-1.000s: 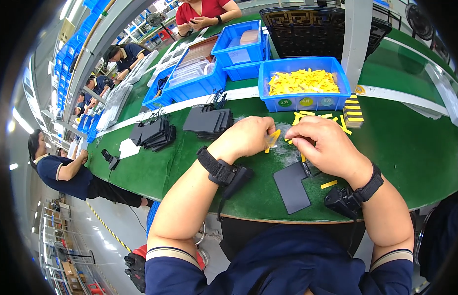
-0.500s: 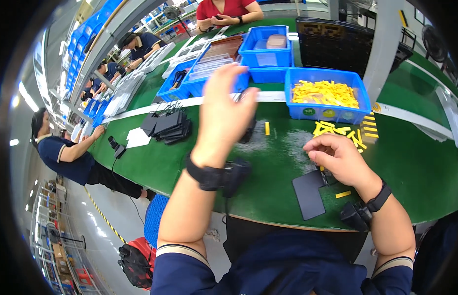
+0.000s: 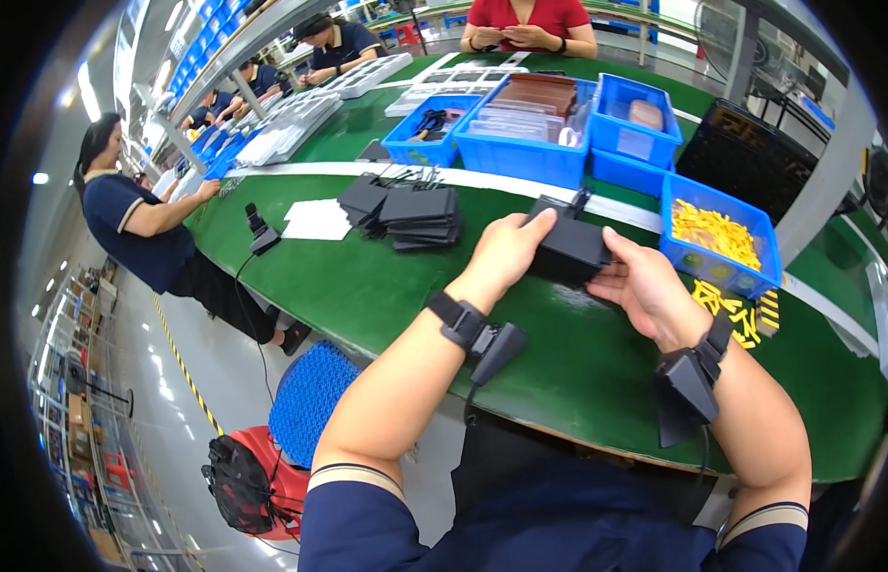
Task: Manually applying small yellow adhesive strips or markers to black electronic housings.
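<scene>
Between my two hands, a stack of flat black rectangular pieces (image 3: 570, 250) is gripped at the middle of the green table. My left hand (image 3: 509, 255) closes on its left end, thumb on top. My right hand (image 3: 644, 284) holds the right end, with the thumb at the upper corner and fingers beneath. Just beyond the stack lies another small black part (image 3: 551, 204), partly hidden. To the left, a pile of similar black pieces (image 3: 420, 217) with thin leads rests on the table. Loose yellow strips (image 3: 735, 310) lie right of my right hand.
A blue bin of yellow strips (image 3: 719, 234) stands at the right. Farther back are blue bins with clear and brown sheets (image 3: 525, 114) and cables (image 3: 430, 129). White sheets (image 3: 316, 219) and a small black device (image 3: 261, 229) lie left. Co-workers sit around the table; a blue stool (image 3: 315, 400) stands below.
The view has swung left. My left hand has come down from mid-air, my right hand has left the spot by the yellow strips, and both now grip the stack of black pieces.
</scene>
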Motion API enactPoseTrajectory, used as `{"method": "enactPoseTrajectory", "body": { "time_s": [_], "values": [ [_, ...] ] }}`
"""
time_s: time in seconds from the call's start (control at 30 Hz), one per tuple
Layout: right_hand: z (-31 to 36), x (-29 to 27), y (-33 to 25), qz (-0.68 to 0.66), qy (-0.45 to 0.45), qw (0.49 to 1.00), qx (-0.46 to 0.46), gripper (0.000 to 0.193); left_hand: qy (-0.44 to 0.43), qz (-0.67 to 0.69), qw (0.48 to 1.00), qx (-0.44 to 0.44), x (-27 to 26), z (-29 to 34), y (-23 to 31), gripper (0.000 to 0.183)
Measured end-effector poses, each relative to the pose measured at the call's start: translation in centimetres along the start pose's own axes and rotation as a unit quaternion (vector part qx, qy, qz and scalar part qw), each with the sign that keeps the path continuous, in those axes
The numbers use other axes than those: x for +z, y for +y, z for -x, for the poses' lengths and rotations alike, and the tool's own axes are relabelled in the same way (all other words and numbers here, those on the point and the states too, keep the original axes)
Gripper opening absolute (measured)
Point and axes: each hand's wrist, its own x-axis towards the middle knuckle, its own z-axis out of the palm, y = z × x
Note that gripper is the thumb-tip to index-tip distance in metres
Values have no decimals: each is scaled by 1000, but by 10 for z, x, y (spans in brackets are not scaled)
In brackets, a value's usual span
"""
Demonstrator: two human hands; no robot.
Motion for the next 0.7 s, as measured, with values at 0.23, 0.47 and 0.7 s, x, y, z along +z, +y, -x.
{"method": "enactPoseTrajectory", "body": {
  "time_s": [0.23, 0.47, 0.7],
  "values": [
    [7, 11, 6, -7, 36, 999, 5, 37, -11, 15, 1000, -6, -5, 21, 2, 50],
    [52, 50, 32, -10, -41, 998, 51, 30, -17, 73, 997, 17, -50, 97, -5, 45],
    [50, 130, 52, -27, -140, 986, 81, 33, 90, 116, 989, -14, -122, 146, -19, 42]
  ]
}}
